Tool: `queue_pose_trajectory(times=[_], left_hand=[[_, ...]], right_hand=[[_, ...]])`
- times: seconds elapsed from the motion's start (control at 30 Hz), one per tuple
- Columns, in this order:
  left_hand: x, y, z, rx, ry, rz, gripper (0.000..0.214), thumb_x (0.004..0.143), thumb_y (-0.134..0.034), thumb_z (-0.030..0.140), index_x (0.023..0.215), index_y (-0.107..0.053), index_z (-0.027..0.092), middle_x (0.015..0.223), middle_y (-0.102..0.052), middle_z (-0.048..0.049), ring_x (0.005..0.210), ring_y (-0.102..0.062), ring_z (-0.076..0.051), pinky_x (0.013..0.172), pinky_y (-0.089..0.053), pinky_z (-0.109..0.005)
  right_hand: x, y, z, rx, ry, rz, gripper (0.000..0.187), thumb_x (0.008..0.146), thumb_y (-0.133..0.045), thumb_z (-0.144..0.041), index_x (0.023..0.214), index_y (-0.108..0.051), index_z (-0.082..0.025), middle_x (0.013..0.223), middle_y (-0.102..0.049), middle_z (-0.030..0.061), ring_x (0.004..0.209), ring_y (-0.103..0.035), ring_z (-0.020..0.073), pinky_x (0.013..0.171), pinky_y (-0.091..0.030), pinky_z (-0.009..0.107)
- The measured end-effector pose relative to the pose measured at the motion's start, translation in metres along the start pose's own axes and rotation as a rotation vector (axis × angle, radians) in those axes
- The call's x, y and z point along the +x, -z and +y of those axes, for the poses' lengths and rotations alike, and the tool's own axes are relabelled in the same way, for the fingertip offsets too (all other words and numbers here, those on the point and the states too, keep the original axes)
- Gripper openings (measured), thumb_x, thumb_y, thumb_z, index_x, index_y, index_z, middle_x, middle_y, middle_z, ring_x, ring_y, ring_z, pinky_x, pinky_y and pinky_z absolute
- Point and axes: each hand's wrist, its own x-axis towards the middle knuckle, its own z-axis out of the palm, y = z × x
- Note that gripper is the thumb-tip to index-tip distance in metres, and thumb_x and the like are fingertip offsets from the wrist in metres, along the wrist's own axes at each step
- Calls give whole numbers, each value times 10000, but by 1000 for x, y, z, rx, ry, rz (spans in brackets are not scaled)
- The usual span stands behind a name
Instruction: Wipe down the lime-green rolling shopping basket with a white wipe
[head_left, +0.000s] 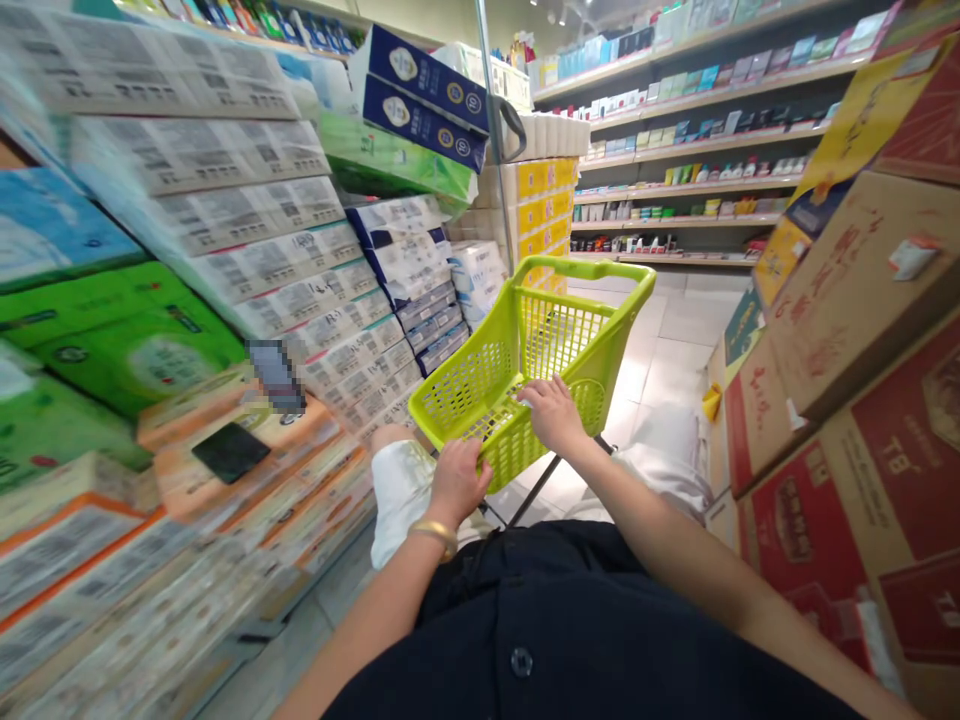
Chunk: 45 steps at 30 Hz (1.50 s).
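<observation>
Green cart: upright on a dark frame in the aisle, directly ahead, within easy reach.
Left hand: mostly closed, fingers curled over the near corner of the rim, apparently for steadying.
Right hand: half bent over the side rim, probably as second brace; cannot tell whether gripping or merely resting.
Carton stacks: piled high at left, likely to save floor space.
Floor: pale tiles.
Room: shop, wall shelves beyond.
</observation>
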Motion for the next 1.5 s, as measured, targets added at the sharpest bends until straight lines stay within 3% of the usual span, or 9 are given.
queue_pose_trajectory(times=[0.1,0.23,0.33,0.47,0.57,0.73,1.0,1.3,1.5], left_hand=[[1,-1,1,-1,-7,13,37,792,-508,175,794,-511,212,761,-593,-69,785,-561,-240,737,-452,-362],[1,0,-1,0,-22,20,54,779,-507,161,791,-505,213,755,-594,-68,776,-559,-237,729,-453,-355],[-1,2,-2,-1,-27,22,49,791,-503,171,779,-496,219,749,-593,-64,774,-558,-234,729,-454,-353],[-1,1,-1,-5,-19,32,32,801,-508,192,784,-502,218,749,-593,-64,774,-553,-238,740,-459,-361],[0,-1,1,-12,-16,37,37,791,-513,180,794,-507,216,758,-598,-65,783,-555,-240,751,-459,-365],[0,-1,1,-25,-21,34,74,769,-531,155,793,-506,220,761,-603,-59,787,-565,-233,734,-446,-350],[0,0,5,-56,-23,40,53,800,-517,176,773,-505,219,745,-588,-49,767,-552,-219,717,-439,-342],[4,-1,7,-56,-31,18,56,788,-507,155,794,-522,208,753,-594,-64,779,-555,-231,723,-441,-353],[4,0,6,-56,-30,-7,51,815,-498,181,779,-511,215,748,-592,-54,769,-558,-220,728,-450,-346]], right_hand=[[-8,-8,-17,-9,10,-9,337,874,-468,-54,1043,-701,-229,1158,-657,81,1126,-536,223,1192,-230,460],[-20,-18,-40,22,166,-66,302,890,-494,-95,1066,-695,-236,1165,-658,72,1126,-545,216,1184,-259,434],[-15,-10,-29,20,185,-96,329,889,-482,-75,1072,-696,-246,1151,-673,52,1109,-564,202,1182,-270,412],[-3,2,-7,-36,55,-46,375,868,-450,-27,1055,-701,-234,1162,-671,65,1114,-557,212,1179,-268,421],[-8,-4,-17,-39,27,-16,350,866,-463,-42,1048,-699,-227,1165,-667,77,1128,-544,227,1174,-265,434],[-24,-19,-44,-4,162,-41,306,879,-504,-94,1071,-689,-244,1179,-667,60,1125,-552,213,1186,-235,411],[-1,6,5,-72,4,-54,411,855,-443,-20,1091,-692,-246,1199,-664,64,1155,-552,204,1194,-212,431],[-15,-9,-27,-53,50,-108,373,875,-474,-60,1096,-691,-267,1178,-668,49,1145,-540,204,1191,-186,419],[-4,9,2,-97,-9,-60,381,869,-455,-30,1058,-690,-262,1186,-674,41,1154,-544,202,1188,-149,445]])
